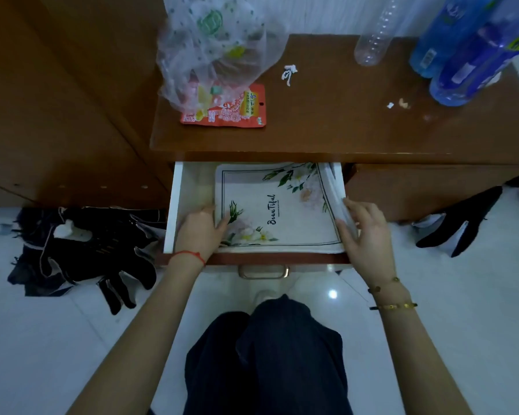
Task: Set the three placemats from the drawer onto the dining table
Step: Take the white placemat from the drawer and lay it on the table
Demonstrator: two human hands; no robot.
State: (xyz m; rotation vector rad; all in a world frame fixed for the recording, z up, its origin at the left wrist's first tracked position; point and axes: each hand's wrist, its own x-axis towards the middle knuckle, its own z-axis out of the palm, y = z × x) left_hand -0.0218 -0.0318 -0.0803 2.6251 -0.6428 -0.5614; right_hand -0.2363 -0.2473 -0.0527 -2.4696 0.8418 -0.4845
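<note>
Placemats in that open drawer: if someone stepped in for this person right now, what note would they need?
Left hand: fingers on the left edge of the top floral placemat, thumb on top.
Right hand: fingers curled round the stack's right edges, which are lifted.
Placemats lie stacked in the open white drawer; the count is not clear.
Done: drawer opened.
Left: lift the stack out, carry it to the dining table, lay out all three.

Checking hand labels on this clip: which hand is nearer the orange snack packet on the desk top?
Left. The left hand lies at the placemat's left edge, almost straight below the orange snack packet; the right hand grips the placemat's right edge, farther across.
</note>
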